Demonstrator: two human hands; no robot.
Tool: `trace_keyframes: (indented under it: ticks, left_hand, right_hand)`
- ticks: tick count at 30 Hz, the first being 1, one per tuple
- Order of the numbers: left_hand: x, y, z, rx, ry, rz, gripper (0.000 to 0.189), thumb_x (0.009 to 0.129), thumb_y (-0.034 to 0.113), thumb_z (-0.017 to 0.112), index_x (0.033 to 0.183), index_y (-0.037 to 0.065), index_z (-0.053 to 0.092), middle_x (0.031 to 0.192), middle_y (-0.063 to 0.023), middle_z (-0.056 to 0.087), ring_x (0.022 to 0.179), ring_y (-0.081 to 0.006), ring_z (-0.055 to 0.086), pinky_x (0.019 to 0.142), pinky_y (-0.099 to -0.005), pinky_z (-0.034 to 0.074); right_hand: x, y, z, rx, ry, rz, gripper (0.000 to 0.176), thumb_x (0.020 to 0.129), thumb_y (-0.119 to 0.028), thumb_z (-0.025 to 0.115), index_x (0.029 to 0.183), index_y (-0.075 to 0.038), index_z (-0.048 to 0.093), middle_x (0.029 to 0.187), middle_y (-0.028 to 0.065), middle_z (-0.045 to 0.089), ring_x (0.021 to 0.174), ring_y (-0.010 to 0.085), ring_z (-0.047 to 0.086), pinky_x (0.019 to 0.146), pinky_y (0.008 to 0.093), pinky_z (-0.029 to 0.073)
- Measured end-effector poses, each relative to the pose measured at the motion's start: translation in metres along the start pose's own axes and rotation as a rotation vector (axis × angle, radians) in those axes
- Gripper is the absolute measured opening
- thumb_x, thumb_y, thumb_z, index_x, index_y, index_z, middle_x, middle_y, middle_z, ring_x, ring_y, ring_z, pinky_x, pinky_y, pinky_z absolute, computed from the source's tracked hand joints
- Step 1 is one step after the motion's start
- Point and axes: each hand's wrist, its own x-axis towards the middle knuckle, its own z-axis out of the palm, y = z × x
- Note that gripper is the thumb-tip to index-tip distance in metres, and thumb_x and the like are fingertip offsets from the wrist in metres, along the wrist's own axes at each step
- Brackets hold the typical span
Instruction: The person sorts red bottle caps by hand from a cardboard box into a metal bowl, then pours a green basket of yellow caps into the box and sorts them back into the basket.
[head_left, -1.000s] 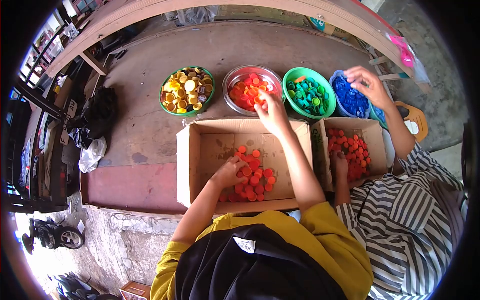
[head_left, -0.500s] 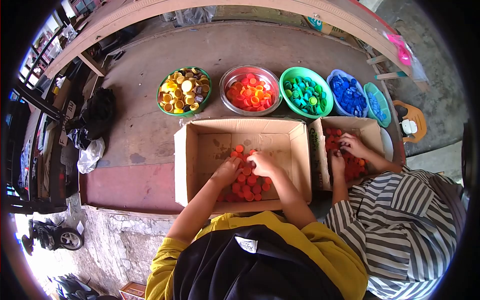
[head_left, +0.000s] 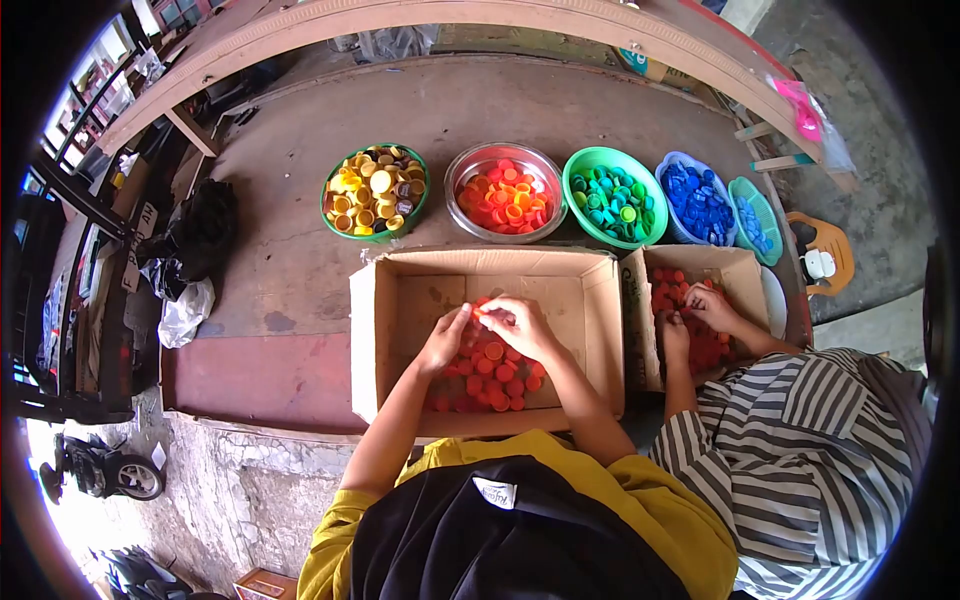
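A cardboard box [head_left: 400, 285] stands in front of me with a heap of red bottle caps [head_left: 487, 380] on its floor. Above the heap, my left hand [head_left: 447, 340] and my right hand [head_left: 518, 328] are raised close together, fingertips almost meeting. A red bottle cap [head_left: 479, 308] shows between them, pinched by both hands; the fingers partly cover it. Both hands are closed.
Behind the box stand a basket of yellow caps [head_left: 375, 190], a metal bowl of red and orange caps [head_left: 505, 198], a green basin [head_left: 613, 240] and blue-filled baskets [head_left: 698, 200]. At right, a co-worker in striped clothing [head_left: 800, 440] handles red caps in a smaller box [head_left: 700, 258].
Both my hands have lifted from the heap and come together with a red bottle cap between the fingers. The co-worker's hands have shifted slightly. The whole view has moved a little.
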Motion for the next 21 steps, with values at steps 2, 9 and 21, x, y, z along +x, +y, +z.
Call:
trace_keyframes:
  ticks: [2, 9, 21]
  left_hand:
    - [0.001, 0.008, -0.001, -0.041, 0.070, -0.027, 0.030, 0.093, 0.031, 0.043, 0.095, 0.003, 0.052, 0.074, -0.0021, 0.053, 0.066, -0.0097, 0.049, 0.059, -0.0248, 0.041]
    - [-0.003, -0.002, -0.012, 1.024, -0.033, 0.186, 0.024, 0.072, 0.008, 0.065, 0.092, 0.002, 0.054, 0.076, -0.0117, 0.057, 0.071, -0.0214, 0.056, 0.069, -0.0314, 0.047]
    - [-0.006, -0.001, -0.012, 1.223, -0.038, 0.089, 0.032, 0.065, 0.002, 0.065, 0.093, 0.004, 0.050, 0.091, -0.0148, 0.051, 0.089, -0.0323, 0.054, 0.079, -0.0381, 0.046]
  right_hand:
    - [0.000, -0.012, -0.006, 0.643, 0.042, 0.272, 0.013, 0.086, -0.010, 0.055, 0.095, -0.001, 0.059, 0.073, 0.0027, 0.058, 0.066, 0.0092, 0.054, 0.061, 0.0216, 0.043]
    - [0.011, -0.040, -0.028, 0.728, 0.038, 0.161, 0.016, 0.087, -0.013, 0.054, 0.098, -0.001, 0.057, 0.082, 0.0050, 0.060, 0.069, 0.0110, 0.054, 0.063, 0.0228, 0.043]
    - [0.098, 0.004, -0.050, 0.435, 0.515, 0.229, 0.045, 0.082, -0.017, 0.062, 0.118, 0.003, 0.045, 0.112, 0.0180, 0.050, 0.091, 0.0192, 0.058, 0.073, 0.0292, 0.052]
